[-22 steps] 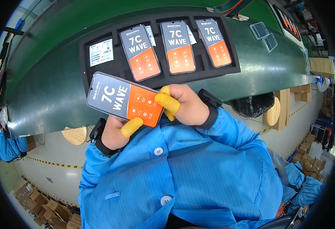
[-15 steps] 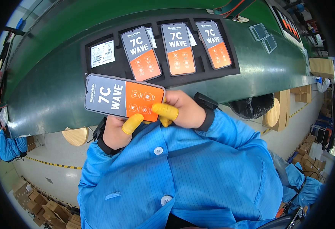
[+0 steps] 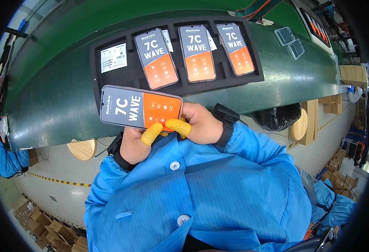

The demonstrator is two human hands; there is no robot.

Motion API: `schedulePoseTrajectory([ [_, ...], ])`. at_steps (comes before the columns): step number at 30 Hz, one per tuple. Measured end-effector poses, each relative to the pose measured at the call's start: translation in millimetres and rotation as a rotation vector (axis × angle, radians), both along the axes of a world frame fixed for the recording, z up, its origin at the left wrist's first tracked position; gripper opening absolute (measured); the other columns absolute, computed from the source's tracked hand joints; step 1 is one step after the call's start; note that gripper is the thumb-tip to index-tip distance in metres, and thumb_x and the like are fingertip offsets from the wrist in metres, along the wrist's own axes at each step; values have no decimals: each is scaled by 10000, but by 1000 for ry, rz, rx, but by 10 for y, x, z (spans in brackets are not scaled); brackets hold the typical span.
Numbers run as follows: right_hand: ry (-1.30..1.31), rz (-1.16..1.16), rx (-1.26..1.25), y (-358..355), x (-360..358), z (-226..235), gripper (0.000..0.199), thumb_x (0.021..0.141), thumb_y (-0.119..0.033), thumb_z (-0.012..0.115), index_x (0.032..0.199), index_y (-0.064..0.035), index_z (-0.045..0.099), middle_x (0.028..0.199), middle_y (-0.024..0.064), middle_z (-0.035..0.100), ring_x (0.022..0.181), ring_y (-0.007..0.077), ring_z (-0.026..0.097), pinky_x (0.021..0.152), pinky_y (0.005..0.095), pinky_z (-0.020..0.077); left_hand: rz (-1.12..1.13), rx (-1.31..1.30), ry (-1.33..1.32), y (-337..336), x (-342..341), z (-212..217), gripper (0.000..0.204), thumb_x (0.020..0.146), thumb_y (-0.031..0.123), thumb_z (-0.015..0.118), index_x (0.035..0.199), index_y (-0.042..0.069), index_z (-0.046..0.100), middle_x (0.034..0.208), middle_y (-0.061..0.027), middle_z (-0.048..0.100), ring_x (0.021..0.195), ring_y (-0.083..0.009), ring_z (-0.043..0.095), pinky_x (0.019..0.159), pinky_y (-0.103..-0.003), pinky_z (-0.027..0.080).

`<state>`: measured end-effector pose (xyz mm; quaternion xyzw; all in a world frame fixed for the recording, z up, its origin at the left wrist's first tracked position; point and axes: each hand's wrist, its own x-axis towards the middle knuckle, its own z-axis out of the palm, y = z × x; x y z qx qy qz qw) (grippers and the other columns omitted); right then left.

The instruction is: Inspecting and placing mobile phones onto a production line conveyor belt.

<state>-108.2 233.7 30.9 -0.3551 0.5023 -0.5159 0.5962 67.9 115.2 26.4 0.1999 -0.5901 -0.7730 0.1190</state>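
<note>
A smartphone [image 3: 127, 108] with a grey and orange front lies sideways in both hands, face up, at the near edge of the black tray [image 3: 127, 76]. My left hand [image 3: 136, 145] grips it from below, its yellow-cotted thumb on the lower edge. At the phone's right end my right hand [image 3: 201, 124] is closed on it, a yellow cot on its thumb too. The fingers beneath the phone are mostly hidden. Three similar phones, a left one [image 3: 156, 59], a middle one [image 3: 197, 53] and a right one [image 3: 235, 49], rest in the tray. A white printed label [image 3: 113, 58] shows in its leftmost compartment.
The tray sits on a green bench [image 3: 62, 101]. Two clear, phone-sized pieces, one [image 3: 284, 36] beside another [image 3: 296, 49], lie to its right. Below the bench edge are a black bag [image 3: 277, 117] and round wooden stool tops, one at left [image 3: 82, 149].
The held phone has shifted a little to the right and tilted slightly. My left hand has moved right with it, and the two thumbs are closer together.
</note>
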Motion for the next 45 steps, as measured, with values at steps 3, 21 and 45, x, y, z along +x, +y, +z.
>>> schedulePoseTrajectory([
  [3,-9,-11,-13,0,22,37,276,974,-234,592,1169,-38,588,951,32,678,812,71,614,681,228,506,-7,-14,0,6,3,-6,258,972,122,560,1178,-29,594,1044,-92,671,918,-151,637,816,-286,507],
  [21,-43,-19,16,15,51,-54,286,968,-277,601,1115,-32,604,863,7,660,668,44,556,571,217,461,33,207,27,-9,55,-19,340,993,190,518,1239,-45,530,1139,-133,639,982,-213,651,862,-340,524],
  [45,-217,38,146,21,37,-16,183,991,-227,548,928,-56,567,695,27,590,605,95,578,555,243,466,403,357,221,-259,33,129,388,950,180,563,1288,13,470,1193,-166,598,1095,-280,620,902,-425,535],
])
